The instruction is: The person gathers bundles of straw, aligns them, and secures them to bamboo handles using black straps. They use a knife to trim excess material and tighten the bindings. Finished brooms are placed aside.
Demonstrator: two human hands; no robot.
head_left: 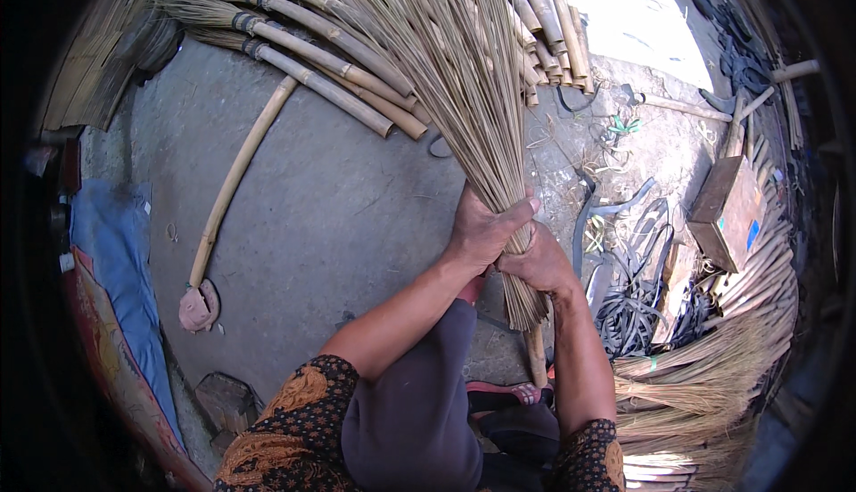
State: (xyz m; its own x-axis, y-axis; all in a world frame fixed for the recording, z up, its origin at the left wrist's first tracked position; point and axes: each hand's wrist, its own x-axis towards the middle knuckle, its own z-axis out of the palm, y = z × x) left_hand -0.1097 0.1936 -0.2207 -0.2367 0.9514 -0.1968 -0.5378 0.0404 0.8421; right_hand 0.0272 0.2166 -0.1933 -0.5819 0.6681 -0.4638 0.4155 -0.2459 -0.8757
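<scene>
A thick bundle of thin dry broom bristles (477,127) fans out away from me and narrows toward my hands. My left hand (481,227) is closed around its narrow part, thumb lying across the stalks. Just nearer to me, my right hand (540,260) wraps the same bundle from the right, touching the left. The blunt stalk ends (522,307) stick out below my right hand. Beneath them shows a short length of wooden stick (536,356); whether it joins the bundle is hidden.
Finished brooms with bamboo handles (334,60) lie piled ahead. A curved bamboo stick with a pinkish head (241,180) rests on the concrete floor (312,216). To the right are black rubber strips (624,309), a wooden block (727,211) and loose bristle bundles (682,385). Blue cloth (116,242) lies left.
</scene>
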